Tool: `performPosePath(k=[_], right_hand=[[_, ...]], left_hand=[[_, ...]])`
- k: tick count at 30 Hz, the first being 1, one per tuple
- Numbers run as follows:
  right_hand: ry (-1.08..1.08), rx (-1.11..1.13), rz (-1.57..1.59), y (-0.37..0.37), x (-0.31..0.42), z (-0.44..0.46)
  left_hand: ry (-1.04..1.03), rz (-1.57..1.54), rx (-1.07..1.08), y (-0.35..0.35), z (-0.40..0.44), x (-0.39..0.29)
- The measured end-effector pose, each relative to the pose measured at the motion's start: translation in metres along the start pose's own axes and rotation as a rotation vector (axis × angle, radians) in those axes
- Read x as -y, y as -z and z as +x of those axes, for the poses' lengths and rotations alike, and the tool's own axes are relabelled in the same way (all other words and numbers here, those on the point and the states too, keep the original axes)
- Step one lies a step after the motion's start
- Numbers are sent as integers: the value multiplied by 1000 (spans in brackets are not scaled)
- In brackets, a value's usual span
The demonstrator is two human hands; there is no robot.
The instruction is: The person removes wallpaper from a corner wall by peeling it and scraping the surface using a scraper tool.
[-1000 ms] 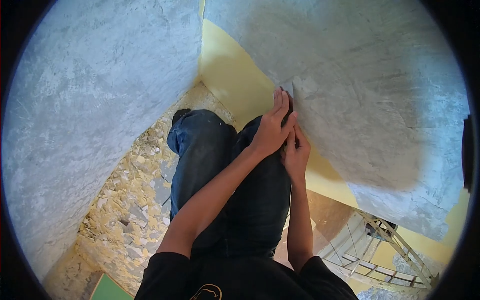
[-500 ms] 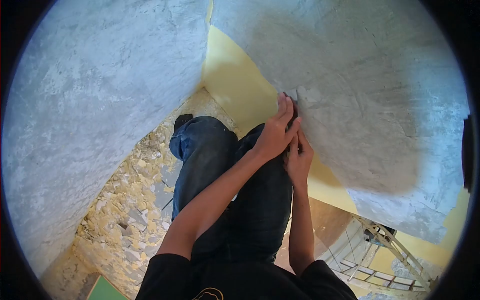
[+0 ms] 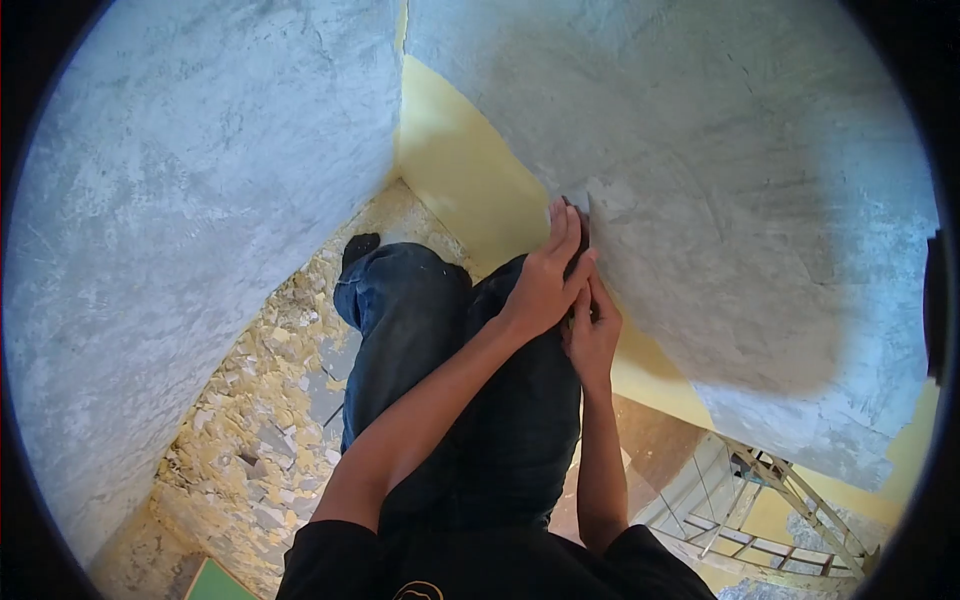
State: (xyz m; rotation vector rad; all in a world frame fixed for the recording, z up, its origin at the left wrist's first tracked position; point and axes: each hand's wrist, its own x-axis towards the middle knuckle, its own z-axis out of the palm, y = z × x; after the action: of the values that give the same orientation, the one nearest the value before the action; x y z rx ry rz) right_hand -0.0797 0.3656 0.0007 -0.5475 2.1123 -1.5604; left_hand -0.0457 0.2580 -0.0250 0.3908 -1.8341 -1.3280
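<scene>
A paint scraper (image 3: 585, 228), mostly covered by my fingers, lies against the wall where the yellow paint (image 3: 470, 170) meets the bare grey plaster (image 3: 720, 240). Over its upper part, the fingers of my left hand (image 3: 545, 285) are pressed together, close to the pale blade edge. Just below, my right hand (image 3: 594, 340) is closed around what seems to be the handle end, itself hidden. Both hands touch each other above my right knee.
Yellow paint chips and plaster flakes (image 3: 255, 450) cover the floor on the left. Another grey wall (image 3: 200, 200) meets this one at the corner. At lower right stands a metal ladder-like frame (image 3: 800, 500); a green board (image 3: 215, 582) shows at lower left.
Both hands and the scraper sit slightly lower and further left in view, partly because the camera has shifted. The grip looks the same.
</scene>
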Motion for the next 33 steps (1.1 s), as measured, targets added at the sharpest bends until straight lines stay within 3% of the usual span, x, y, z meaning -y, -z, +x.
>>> performPosePath(k=[2,6,8,12,14,15,17,20,25,27,29,33], right_hand=[[58,-22,-194,0,-2,10],[12,11,-92,-4,10,-8],[-37,-24,-51,1,6,-15],[99,-33,-195,-6,3,7],[-125,22,-131,-6,16,-2],[-122,19,-129,-4,8,-5],[73,-25,-134,-2,-8,-7],[140,-11,-259,-3,-12,14],[11,-6,-95,-6,4,-10],[28,-26,-69,-11,5,1],[223,-37,-276,-11,0,13],[152,27,-193,-6,-12,2]], left_hand=[[28,126,-57,-3,4,5],[106,-37,-56,-1,-5,0],[-12,26,-28,-3,-9,-2],[41,96,-74,1,5,4],[92,-20,-47,3,3,2],[88,-20,-45,2,-2,2],[29,2,-16,1,-5,1],[44,62,-72,-1,7,11],[35,22,-33,3,-5,3],[-32,83,-14,6,6,7],[25,92,-76,2,10,12],[46,2,-78,5,1,9]])
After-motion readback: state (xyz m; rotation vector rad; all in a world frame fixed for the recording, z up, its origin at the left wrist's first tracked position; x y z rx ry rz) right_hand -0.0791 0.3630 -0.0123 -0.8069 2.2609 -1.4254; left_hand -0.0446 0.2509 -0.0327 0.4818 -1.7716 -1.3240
